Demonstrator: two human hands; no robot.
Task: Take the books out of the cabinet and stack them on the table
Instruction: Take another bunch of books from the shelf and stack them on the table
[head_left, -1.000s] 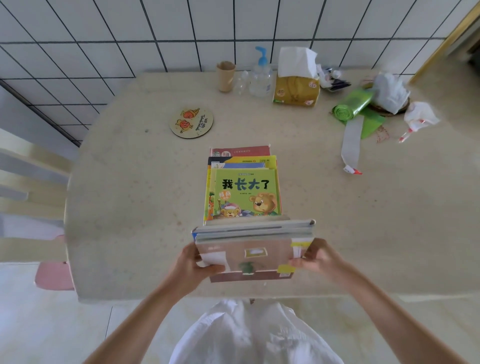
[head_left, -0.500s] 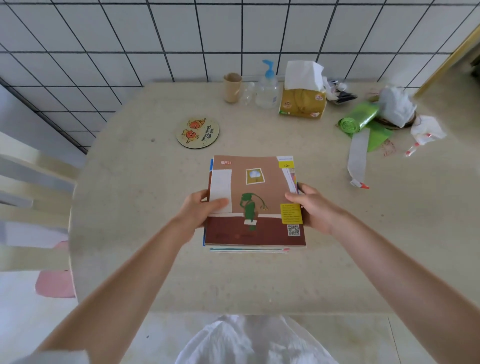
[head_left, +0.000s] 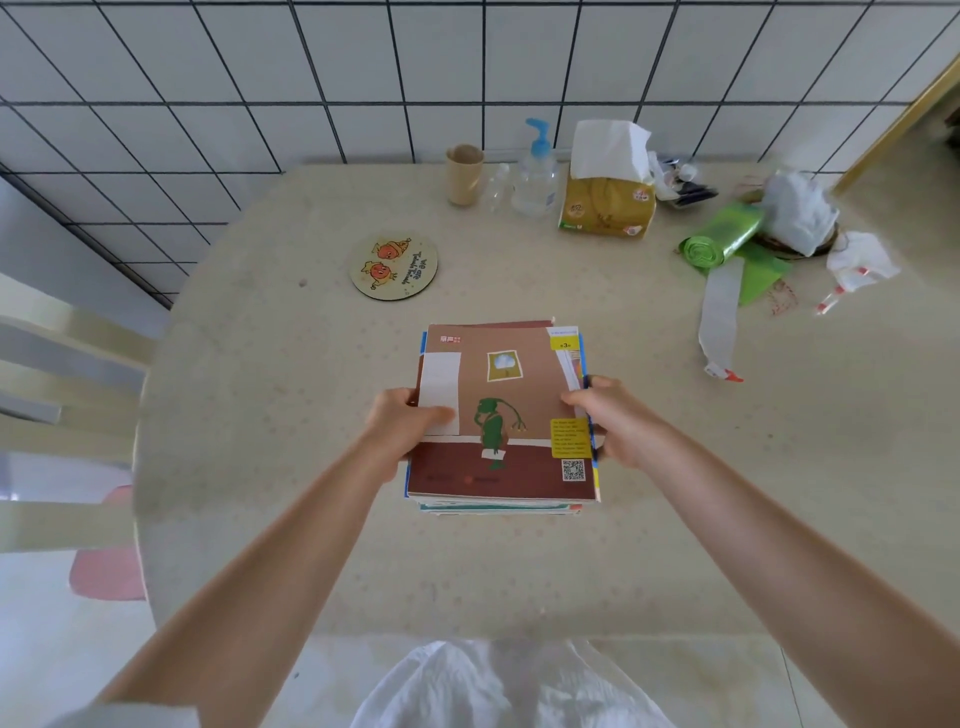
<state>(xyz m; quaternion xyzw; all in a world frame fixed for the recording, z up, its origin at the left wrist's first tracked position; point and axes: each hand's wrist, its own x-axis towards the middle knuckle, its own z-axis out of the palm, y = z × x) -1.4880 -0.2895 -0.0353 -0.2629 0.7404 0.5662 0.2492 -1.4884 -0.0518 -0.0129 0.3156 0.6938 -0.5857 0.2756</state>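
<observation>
Books (head_left: 501, 415) sit stacked on table (head_left: 291, 415), gripped between left hand (head_left: 402, 423) and right hand (head_left: 610, 415).

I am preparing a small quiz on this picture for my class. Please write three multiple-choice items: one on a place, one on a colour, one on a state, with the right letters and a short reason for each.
1. Where does the round cartoon coaster lie?
A. beyond the book stack, to its left
B. on the stack
C. on the chair

2. What colour is the pump on the clear plastic bottle?
A. red
B. blue
C. black

3. How is the brown-covered top book held?
A. by one hand
B. by no hand
C. by both hands at its sides

Answers:
1 A, it rests on the beige table.
2 B, the pump is blue.
3 C, the left hand and right hand each have a grip on a side.
</observation>
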